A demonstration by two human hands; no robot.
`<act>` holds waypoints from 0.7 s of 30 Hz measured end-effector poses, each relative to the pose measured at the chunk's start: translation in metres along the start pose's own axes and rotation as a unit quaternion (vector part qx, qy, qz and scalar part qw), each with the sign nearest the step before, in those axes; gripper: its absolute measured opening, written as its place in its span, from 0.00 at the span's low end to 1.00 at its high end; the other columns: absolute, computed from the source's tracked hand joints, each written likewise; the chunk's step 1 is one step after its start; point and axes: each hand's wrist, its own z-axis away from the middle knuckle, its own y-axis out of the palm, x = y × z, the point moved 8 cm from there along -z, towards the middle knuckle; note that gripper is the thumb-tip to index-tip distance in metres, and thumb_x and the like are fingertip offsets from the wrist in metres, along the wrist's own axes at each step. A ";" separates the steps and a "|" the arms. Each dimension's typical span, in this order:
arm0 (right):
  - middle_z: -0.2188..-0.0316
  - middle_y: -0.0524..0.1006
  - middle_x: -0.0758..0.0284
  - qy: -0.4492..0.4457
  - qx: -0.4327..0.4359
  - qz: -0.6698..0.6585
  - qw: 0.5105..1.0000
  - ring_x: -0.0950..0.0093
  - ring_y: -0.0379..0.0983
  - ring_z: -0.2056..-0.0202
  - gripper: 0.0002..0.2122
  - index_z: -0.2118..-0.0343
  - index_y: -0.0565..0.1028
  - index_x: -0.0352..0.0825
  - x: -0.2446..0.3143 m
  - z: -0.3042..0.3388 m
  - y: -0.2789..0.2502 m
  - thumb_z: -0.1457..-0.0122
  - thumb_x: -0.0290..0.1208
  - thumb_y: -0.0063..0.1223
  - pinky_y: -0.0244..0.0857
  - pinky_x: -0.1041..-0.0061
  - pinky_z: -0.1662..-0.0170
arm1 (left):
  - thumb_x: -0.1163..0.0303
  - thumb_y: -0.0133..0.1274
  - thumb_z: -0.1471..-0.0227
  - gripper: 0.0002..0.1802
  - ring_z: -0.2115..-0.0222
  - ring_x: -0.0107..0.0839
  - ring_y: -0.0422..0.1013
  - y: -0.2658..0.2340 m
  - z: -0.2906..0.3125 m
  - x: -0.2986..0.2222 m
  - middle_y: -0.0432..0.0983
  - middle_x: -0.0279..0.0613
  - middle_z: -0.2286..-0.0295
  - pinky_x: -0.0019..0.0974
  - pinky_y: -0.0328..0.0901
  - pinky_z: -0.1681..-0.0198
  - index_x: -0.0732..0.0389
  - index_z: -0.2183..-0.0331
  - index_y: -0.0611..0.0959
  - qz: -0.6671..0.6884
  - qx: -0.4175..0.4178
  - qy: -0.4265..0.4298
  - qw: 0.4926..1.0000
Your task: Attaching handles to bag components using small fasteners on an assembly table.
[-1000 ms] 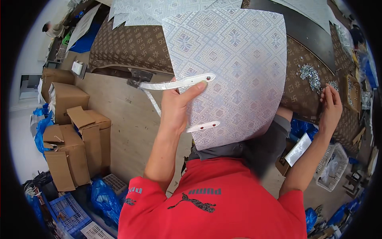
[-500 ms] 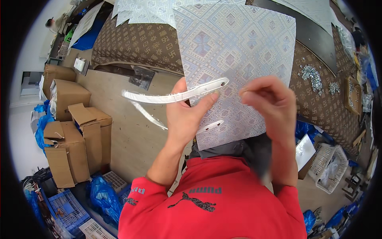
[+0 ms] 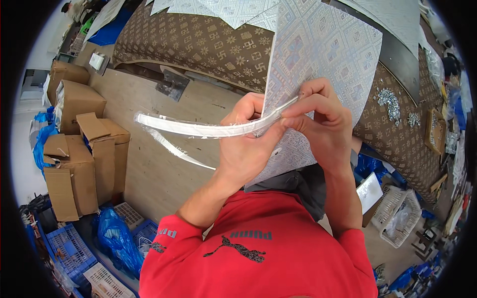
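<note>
Fingers [image 3: 314, 103] of L hand [image 3: 246, 151] + R hand [image 3: 328, 131] tight on wht strap [image 3: 198, 130], brn patterned cloth [image 3: 213, 52] ahead, cardbd boxes [image 3: 82, 171] L

Red shirt [image 3: 283, 248]; dark grey legwear [image 3: 308, 191]

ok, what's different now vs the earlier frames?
The right hand left the shiny metal pieces, came left and now pinches near the right end of the white strap. The left hand shifted right; the patterned sheet turned and moved right.

Unchanged: left hand's hold on sheet and strap; cardboard boxes.
</note>
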 end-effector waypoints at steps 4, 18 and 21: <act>0.62 0.68 0.72 0.025 -0.010 -0.019 0.999 0.79 0.65 0.59 0.12 0.68 0.81 0.32 -0.004 -0.003 0.000 0.56 0.14 0.71 0.60 0.80 0.51 | 0.82 0.63 0.46 0.08 0.68 0.21 0.74 0.003 -0.001 -0.007 0.80 0.37 0.68 0.28 0.70 0.64 0.66 0.64 0.80 -0.053 -0.002 0.033 0.998; 0.61 0.71 0.71 0.067 -0.025 0.035 0.997 0.80 0.68 0.57 0.12 0.65 0.74 0.33 0.017 -0.015 -0.022 0.49 0.13 0.65 0.64 0.80 0.52 | 0.80 0.64 0.46 0.11 0.63 0.25 0.78 -0.018 -0.004 0.019 0.84 0.40 0.62 0.33 0.72 0.60 0.66 0.60 0.82 0.061 0.014 -0.086 0.994; 0.56 0.76 0.68 0.077 -0.244 0.205 0.945 0.79 0.72 0.55 0.09 0.55 0.76 0.31 0.017 -0.008 -0.101 0.37 0.24 0.62 0.67 0.77 0.50 | 0.80 0.65 0.47 0.15 0.61 0.25 0.79 -0.035 -0.009 0.026 0.84 0.41 0.60 0.32 0.72 0.57 0.67 0.57 0.82 0.200 0.019 -0.142 0.969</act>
